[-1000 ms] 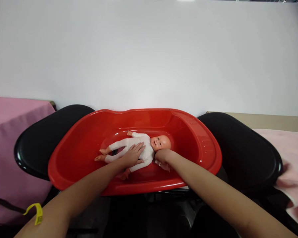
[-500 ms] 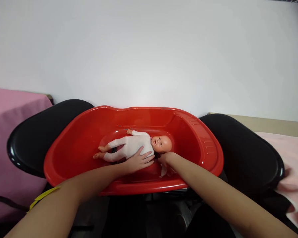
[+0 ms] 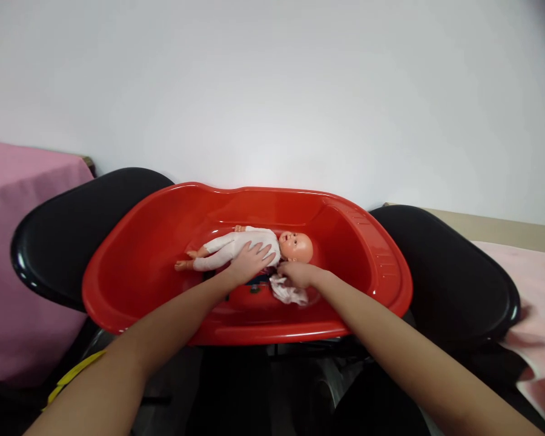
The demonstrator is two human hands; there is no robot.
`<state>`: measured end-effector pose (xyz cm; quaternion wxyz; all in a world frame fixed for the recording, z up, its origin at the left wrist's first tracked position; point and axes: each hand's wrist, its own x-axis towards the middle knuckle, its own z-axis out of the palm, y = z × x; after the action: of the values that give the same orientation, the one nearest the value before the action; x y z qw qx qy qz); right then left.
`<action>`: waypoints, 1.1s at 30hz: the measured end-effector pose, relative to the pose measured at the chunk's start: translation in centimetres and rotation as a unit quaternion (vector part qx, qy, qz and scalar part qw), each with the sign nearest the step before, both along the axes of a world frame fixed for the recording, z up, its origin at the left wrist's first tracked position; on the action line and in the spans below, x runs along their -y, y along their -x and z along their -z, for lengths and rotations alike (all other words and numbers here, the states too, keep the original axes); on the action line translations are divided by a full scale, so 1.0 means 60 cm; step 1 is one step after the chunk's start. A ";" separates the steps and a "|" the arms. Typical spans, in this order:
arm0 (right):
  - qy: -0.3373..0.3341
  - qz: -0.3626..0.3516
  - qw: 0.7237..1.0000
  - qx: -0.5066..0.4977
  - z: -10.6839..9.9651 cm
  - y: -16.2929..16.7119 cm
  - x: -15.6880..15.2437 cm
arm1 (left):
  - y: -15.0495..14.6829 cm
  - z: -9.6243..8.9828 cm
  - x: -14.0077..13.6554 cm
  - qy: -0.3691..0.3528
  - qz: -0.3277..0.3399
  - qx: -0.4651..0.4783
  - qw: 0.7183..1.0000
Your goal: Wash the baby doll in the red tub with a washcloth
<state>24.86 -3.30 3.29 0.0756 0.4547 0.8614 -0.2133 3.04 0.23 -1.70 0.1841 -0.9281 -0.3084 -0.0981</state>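
Observation:
A baby doll (image 3: 227, 248) in a white suit lies in a red baby bathtub (image 3: 131, 266), its bald head toward the right and its bare feet toward the left. My left hand (image 3: 251, 261) rests on the doll's torso with spread fingers. At the doll's neck and near shoulder, my right hand (image 3: 297, 274) has its fingers closed on a crumpled white cloth (image 3: 289, 293); the fingertips are partly hidden. A dark patch with a small fitting (image 3: 255, 288) shows on the tub floor beneath the doll's near side.
Black rounded panels flank the tub, one at the left (image 3: 91, 230) and one at the right (image 3: 449, 278). Pink cloth (image 3: 31, 194) covers a surface on the far left, and pale pink fabric (image 3: 540, 303) lies on the right. A white wall (image 3: 272, 91) stands behind.
The doll has rolled slightly away from me, its face turning up and away. The white cloth beside my right hand is bunched and shows more. My view has shifted slightly.

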 end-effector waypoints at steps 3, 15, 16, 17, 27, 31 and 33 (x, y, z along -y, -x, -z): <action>-0.039 0.004 0.999 -0.037 -0.002 -0.002 -0.011 | 0.004 -0.014 -0.004 -0.006 -0.020 0.010 1.000; 0.039 -0.091 0.994 0.048 0.007 0.021 0.031 | 0.008 -0.006 -0.009 0.004 0.004 0.007 1.000; 0.047 -0.098 0.992 0.069 0.006 0.023 0.036 | 0.008 -0.005 -0.008 0.007 0.009 0.004 1.000; 0.049 -0.106 0.989 0.086 0.006 0.024 0.039 | 0.008 -0.004 -0.008 0.008 0.012 0.003 1.000; 0.020 -0.159 0.973 0.167 0.061 0.060 0.022 | 0.017 0.054 0.000 0.005 0.124 -0.041 0.991; -0.001 -0.211 0.961 0.176 0.064 0.074 0.019 | 0.017 0.061 -0.004 0.019 0.136 -0.049 0.989; -0.001 -0.216 0.962 0.164 0.060 0.077 0.019 | 0.014 0.057 -0.007 0.031 0.134 -0.050 0.989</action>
<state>20.24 -4.46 -0.30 0.2599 0.2867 0.9151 -0.1131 2.17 0.62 -5.13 0.1554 -0.9700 -0.1749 -0.0654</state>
